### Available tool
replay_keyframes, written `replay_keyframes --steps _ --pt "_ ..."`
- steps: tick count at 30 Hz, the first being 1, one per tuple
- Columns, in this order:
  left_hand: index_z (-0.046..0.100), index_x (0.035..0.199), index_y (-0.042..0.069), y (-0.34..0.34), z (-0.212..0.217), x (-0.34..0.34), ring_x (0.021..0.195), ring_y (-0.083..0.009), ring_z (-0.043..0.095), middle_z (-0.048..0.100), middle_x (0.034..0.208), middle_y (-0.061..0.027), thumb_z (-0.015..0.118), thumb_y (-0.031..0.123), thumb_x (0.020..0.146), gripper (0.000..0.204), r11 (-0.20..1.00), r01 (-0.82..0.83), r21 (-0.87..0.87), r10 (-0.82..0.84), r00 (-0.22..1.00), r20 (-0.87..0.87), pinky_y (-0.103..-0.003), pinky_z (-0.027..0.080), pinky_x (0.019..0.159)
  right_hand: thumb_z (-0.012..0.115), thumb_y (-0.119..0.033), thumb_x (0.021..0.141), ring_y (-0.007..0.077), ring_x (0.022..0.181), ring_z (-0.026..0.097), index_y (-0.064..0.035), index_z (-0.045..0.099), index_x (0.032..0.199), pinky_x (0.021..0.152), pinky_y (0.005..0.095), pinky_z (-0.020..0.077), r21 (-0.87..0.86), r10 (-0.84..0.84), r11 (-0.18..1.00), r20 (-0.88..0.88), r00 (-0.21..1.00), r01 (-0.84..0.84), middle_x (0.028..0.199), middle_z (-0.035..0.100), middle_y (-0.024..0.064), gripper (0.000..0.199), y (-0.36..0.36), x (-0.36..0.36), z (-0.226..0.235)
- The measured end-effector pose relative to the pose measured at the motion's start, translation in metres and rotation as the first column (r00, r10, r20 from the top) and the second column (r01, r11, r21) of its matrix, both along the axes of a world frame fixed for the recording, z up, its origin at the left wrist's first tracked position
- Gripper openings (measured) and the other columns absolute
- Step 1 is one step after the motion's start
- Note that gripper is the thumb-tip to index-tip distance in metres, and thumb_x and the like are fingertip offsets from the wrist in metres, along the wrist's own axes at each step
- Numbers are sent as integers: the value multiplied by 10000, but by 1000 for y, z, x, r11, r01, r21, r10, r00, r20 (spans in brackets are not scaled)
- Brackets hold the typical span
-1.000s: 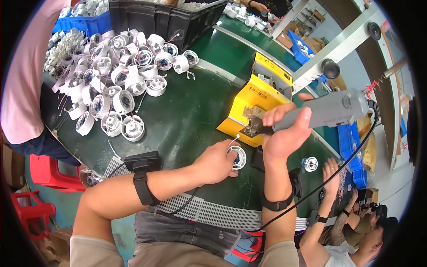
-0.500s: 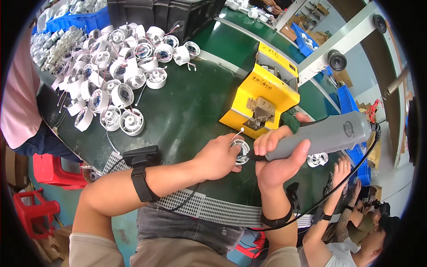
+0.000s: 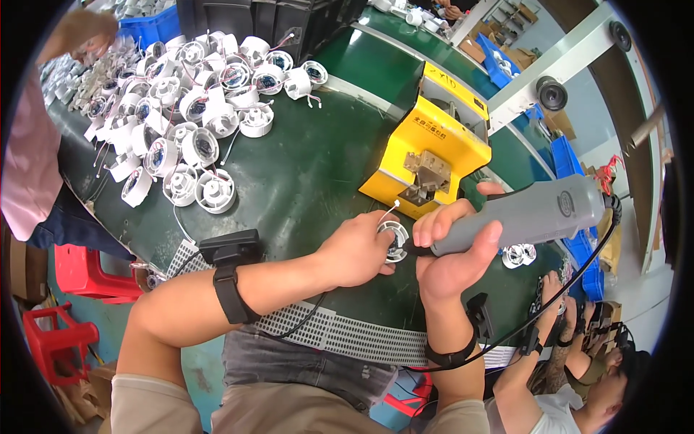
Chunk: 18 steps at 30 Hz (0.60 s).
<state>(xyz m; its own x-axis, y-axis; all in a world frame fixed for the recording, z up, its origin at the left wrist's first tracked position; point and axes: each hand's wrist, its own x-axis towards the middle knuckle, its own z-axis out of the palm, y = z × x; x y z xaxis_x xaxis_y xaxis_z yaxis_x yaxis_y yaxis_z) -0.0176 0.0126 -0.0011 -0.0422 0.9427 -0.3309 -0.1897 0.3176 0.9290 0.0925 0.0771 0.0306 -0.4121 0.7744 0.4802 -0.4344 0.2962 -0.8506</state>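
My left hand [image 3: 356,253] is closed around a small round white plastic housing [image 3: 395,253], with a thin wire and white plug sticking up from it. My right hand [image 3: 457,249] grips a grey electric screwdriver [image 3: 531,217], held nearly level. Its dark tip points left and meets the housing's right side; the exact contact point is too small to make out. Just beyond both hands stands a yellow box-shaped machine [image 3: 426,137] with a metal mechanism [image 3: 428,176] on its front.
Many similar white housings [image 3: 217,119] with wires are heaped at the left, before a black crate [image 3: 246,25] and a blue bin [image 3: 152,27]. Another white part [image 3: 517,255] lies under the screwdriver. A black cord [image 3: 578,282] hangs at the right. Co-workers sit or stand on both sides.
My hands keep their hold, with the screwdriver almost unmoved against the housing. At the upper left a co-worker's arm has come in over the parts. The right neighbour's hand has lowered.
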Motion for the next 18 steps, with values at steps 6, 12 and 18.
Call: replay_keyframes --steps 6,12,18 --pt "531 1192 -51 1 -9 7 742 -225 715 676 925 -170 433 131 983 294 995 -87 51 89 996 -22 -325 551 695 376 -532 982 136 476 438 -96 308 1256 482 271 410 -7 -33 999 -9 999 33 613 427 37 520 -3 2 2" --pt "530 1198 -50 1 -9 5 735 -226 715 677 920 -168 435 130 981 297 995 -87 43 88 996 -26 -328 553 693 380 -527 984 134 475 438 -95 309 1247 480 269 409 -2 -9 1000 5 1000 9 611 429 31 510 -1 -2 -3" --pt "537 1195 -49 4 -13 8 734 -221 714 678 914 -166 440 124 980 293 994 -81 67 84 995 -51 -328 555 696 434 -551 960 137 476 447 -89 317 1210 467 269 414 42 82 996 -28 996 -81 612 442 33 538 5 2 -9"
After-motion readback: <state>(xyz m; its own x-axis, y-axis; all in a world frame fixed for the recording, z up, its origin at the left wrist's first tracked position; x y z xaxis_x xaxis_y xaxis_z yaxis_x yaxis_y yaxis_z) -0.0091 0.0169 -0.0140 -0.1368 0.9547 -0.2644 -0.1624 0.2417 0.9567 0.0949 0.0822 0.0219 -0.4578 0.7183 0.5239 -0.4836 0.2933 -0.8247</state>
